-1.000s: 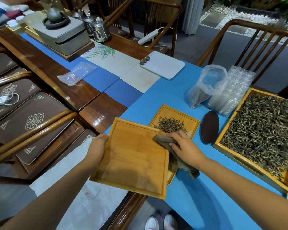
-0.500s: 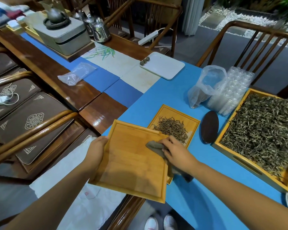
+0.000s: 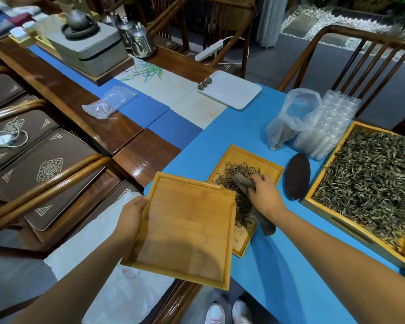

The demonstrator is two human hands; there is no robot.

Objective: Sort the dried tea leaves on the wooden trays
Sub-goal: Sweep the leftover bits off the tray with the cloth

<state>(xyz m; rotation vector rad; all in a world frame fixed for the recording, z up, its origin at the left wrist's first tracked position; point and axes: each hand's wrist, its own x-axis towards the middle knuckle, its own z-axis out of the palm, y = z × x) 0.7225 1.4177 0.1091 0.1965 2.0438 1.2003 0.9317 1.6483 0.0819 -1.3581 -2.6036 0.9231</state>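
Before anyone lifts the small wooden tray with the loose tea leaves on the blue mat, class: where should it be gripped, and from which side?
Grip the small tray by its raised rim on the far right edge, coming in from the right. That side is bare wood; the empty tray in the left hand overlaps its near left part, and the right hand with the cloth sits over the leaves. Probably keep it level.

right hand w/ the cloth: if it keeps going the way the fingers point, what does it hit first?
Most likely the loose tea leaves in the small wooden tray. The right hand, gripping the grey cloth, points up and left over that pile. Its height above the leaves is unclear.
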